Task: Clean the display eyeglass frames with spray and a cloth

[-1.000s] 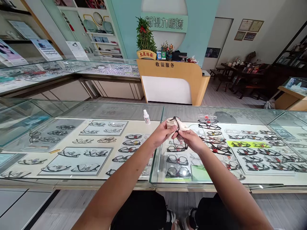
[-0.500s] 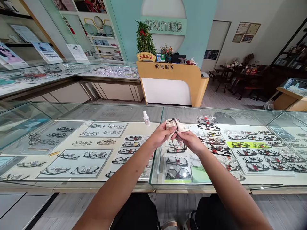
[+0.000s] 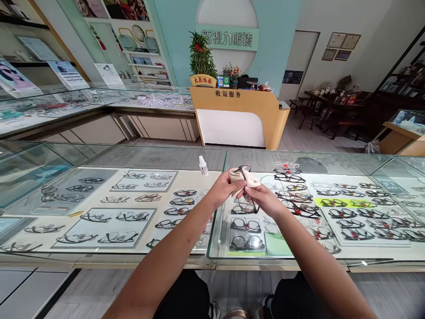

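Note:
Above the glass display counter (image 3: 186, 155) I hold a pair of dark-framed glasses (image 3: 248, 201) and a beige cleaning cloth (image 3: 247, 178). My left hand (image 3: 223, 189) is closed on the cloth, which wraps the upper part of the frame. My right hand (image 3: 264, 199) pinches the glasses at the lower lens. The two hands touch over the seam between two glass panels. A small white dropper bottle (image 3: 202, 165) stands on the glass just left of my left hand.
Under the glass lie several rows of spectacle frames (image 3: 332, 208) on trays. Several loose frames (image 3: 288, 170) sit on the glass right of my hands. Beyond are a wooden cashier desk (image 3: 237, 117), a second counter (image 3: 49, 108) at left, and dark tables (image 3: 335, 104) at right.
The hands and glasses stay almost in place, shifting slightly as the cloth is worked over the frame. The view has tipped a little.

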### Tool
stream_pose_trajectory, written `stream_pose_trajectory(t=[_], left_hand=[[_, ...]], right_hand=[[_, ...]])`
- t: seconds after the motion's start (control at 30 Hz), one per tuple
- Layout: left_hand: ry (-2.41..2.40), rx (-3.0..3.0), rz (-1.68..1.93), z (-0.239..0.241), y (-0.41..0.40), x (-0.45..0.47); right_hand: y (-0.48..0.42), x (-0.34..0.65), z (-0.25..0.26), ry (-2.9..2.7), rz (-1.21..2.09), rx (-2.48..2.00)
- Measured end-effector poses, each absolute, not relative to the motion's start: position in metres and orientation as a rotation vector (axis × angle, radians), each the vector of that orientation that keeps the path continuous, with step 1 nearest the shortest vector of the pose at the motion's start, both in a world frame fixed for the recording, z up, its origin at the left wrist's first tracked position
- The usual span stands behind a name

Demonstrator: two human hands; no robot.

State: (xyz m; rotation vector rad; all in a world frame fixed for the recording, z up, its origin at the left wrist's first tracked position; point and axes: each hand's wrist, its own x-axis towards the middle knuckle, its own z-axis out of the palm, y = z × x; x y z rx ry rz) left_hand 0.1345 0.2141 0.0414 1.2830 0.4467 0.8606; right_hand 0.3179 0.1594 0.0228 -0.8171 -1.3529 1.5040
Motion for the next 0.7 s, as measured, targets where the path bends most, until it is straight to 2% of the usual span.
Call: stream_pose_trajectory(t=[0.27,0.7], left_hand=[[0.599,1.251,1.047,0.035,0.212,0.143],[0.439,1.089,0.951,0.047,0.205,0.148]], right_hand=[[0.158,0.32,0.025,-1.498,1.392,-0.872],[0.163,0.331,0.019,-1.386,1.375,-0.961]])
